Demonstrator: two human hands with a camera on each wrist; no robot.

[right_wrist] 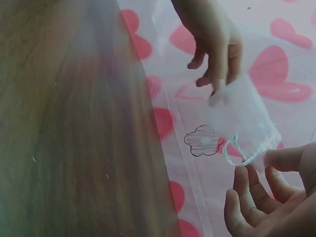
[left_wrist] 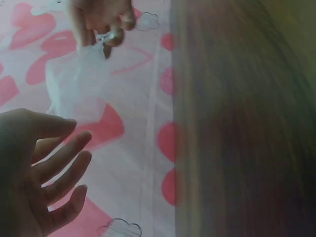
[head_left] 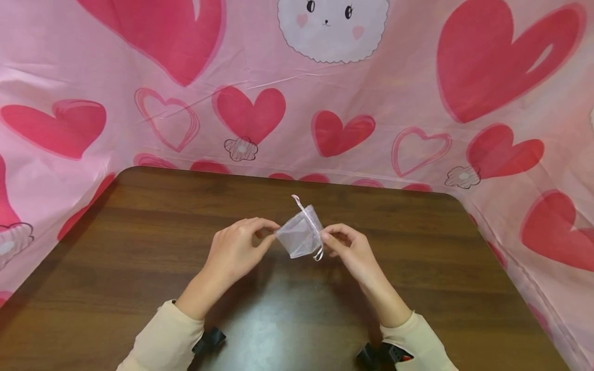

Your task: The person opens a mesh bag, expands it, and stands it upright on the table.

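A small sheer white organza drawstring pouch (head_left: 299,234) is held up between the two hands, tilted, above the table. My left hand (head_left: 238,246) pinches a bottom corner of it between thumb and forefinger. At the gathered top end, my right hand (head_left: 355,252) pinches the edge beside the ribbon. One ribbon loop sticks up at the far side and another hangs near the right fingertips. In the right wrist view the pouch (right_wrist: 242,111) looks flat and see-through, with the drawstring loop toward the right hand (right_wrist: 269,192). The left wrist view shows the left hand's (left_wrist: 49,163) other fingers spread apart.
Below the hands lies a dark brown wooden table (head_left: 139,268) with rounded far corners. A pink cloth (head_left: 297,77) with red hearts hangs behind and at both sides. Black devices (head_left: 210,340) are strapped at the wrists, by the cream sleeves (head_left: 164,335).
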